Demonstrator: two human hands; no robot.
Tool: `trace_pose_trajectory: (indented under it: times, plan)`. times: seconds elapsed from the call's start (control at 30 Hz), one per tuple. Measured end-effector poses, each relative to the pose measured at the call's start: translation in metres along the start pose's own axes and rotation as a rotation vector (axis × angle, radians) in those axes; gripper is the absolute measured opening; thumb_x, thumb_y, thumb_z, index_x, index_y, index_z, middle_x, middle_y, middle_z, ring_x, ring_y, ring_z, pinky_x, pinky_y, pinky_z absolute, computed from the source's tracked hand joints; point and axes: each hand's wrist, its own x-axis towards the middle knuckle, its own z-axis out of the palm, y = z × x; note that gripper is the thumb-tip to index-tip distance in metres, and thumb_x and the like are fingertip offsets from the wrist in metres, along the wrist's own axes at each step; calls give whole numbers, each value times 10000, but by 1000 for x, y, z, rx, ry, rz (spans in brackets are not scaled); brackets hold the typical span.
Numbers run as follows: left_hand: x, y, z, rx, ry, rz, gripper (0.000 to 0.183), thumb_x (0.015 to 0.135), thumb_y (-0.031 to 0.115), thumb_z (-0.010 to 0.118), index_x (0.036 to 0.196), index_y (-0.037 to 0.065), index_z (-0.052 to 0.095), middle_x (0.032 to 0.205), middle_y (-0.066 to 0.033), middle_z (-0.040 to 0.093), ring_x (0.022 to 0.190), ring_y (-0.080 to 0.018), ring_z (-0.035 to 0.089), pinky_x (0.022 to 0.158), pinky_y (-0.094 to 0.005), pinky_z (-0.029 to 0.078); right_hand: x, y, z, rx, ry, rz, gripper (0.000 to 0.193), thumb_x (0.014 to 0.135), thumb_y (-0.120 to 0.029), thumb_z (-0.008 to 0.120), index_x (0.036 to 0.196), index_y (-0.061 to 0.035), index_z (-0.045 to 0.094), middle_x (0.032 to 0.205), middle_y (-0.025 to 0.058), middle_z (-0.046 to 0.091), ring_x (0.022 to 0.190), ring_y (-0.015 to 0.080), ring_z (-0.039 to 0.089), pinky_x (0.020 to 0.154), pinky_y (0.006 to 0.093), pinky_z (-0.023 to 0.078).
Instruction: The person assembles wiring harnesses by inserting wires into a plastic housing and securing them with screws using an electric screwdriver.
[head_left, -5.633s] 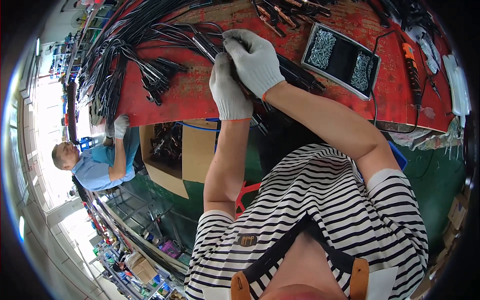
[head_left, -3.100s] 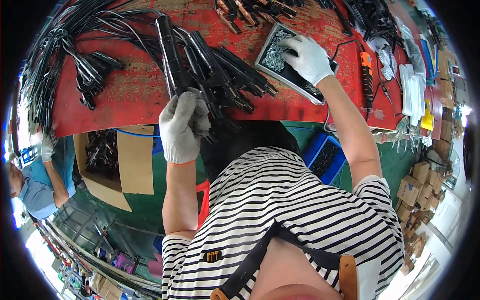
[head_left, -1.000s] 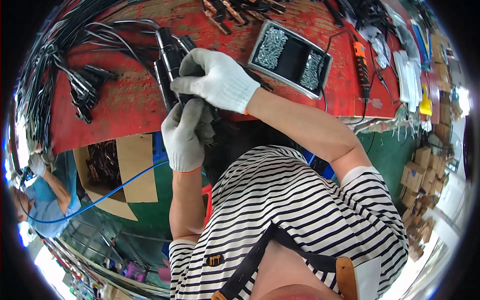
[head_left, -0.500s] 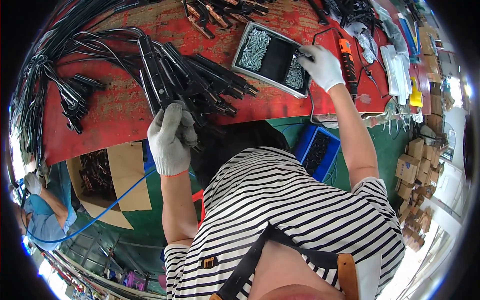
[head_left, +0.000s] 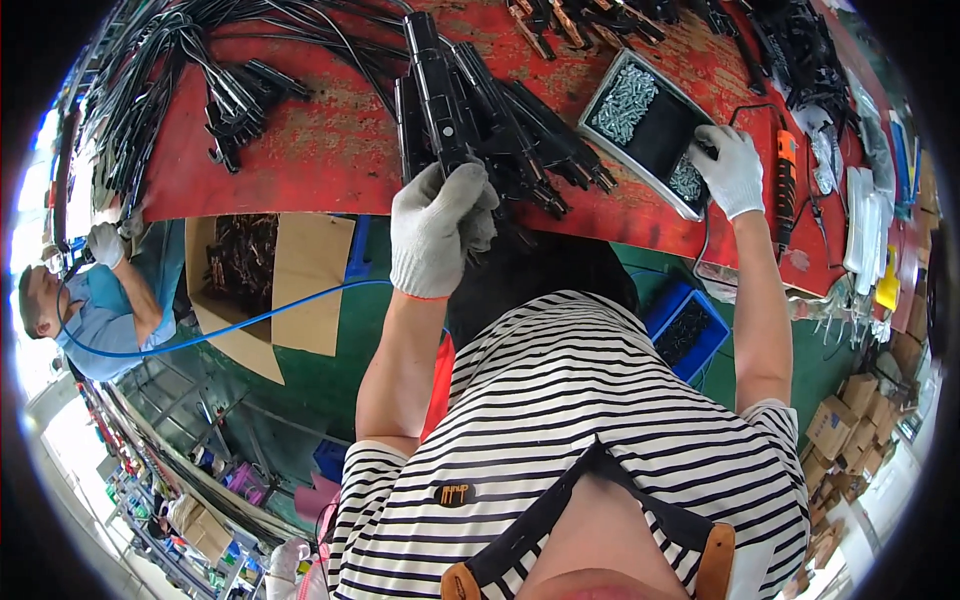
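My left hand [head_left: 440, 225], in a white knit glove, is closed around the lower end of a long black plastic handle [head_left: 432, 90], which stands over the table's front edge with a cable at its far end. More black handles [head_left: 520, 140] lie in a bundle just right of it. My right hand [head_left: 730, 170], also gloved, reaches into the right end of a metal-rimmed tray [head_left: 660, 125]. Its fingers are curled at the small screws [head_left: 686, 180] there; whatever they pinch is hidden. Longer silver screws [head_left: 625, 105] fill the tray's left end.
An orange-and-black power screwdriver [head_left: 787, 180] lies right of the tray. Copper-coloured parts [head_left: 570, 25] lie at the back. Black cables [head_left: 170, 60] spread left. Below the red table [head_left: 300, 150] stand a cardboard box [head_left: 310, 285] and a blue bin [head_left: 715, 340]. A co-worker [head_left: 110, 310] is at far left.
The view has turned, so the table and everything on it sit further right and higher. My left hand still grips the black handle; my right hand remains at the tray's right end.
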Motion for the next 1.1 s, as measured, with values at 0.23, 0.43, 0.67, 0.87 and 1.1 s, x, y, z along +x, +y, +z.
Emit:
trace_pose_trajectory:
  times: [0.23, 0.43, 0.67, 0.87, 1.1]
  plan:
    - [2, -2, -6, -35, 17, -10, 248, 995, 241, 732, 1018, -4, 707, 789, -68, 694, 560, -118, 588, 505, -259, 440, 7, 1, 4, -26, -70, -26, 321, 937, -387, 657, 1095, -153, 808, 1137, 95, 759, 1080, 382, 656, 967, 482, 529]
    - [0, -2, -7, -3, 35, -12, 256, 998, 263, 722, 1033, 10, 712, 800, -60, 700, 566, -113, 585, 505, -254, 423, -4, 6, -1, 46, 30, -2, 295, 926, -362, 674, 1074, -145, 809, 1120, 82, 765, 1090, 362, 666, 976, 466, 537]
    - [2, -4, -5, -10, 38, -21, 268, 995, 272, 727, 1040, 8, 710, 802, -63, 703, 567, -113, 587, 503, -254, 421, -3, -6, 0, -5, 22, 2, 300, 906, -363, 698, 1089, -152, 808, 1128, 72, 766, 1104, 352, 665, 978, 474, 535]
    - [5, -5, -4, -6, 23, -12, 269, 991, 266, 739, 1022, 0, 708, 792, -68, 697, 559, -117, 591, 490, -262, 431, -1, -11, -2, 4, -57, 40, 271, 893, -347, 709, 1049, -146, 804, 1105, 71, 765, 1070, 360, 665, 959, 478, 531]
    - [5, -4, -7, 19, 33, -14, 251, 979, 244, 743, 985, -4, 710, 789, -60, 700, 556, -109, 596, 503, -255, 459, -8, -15, -8, 454, 135, 148, 206, 891, -239, 768, 1024, -83, 786, 1009, 130, 746, 958, 295, 727, 892, 380, 562]
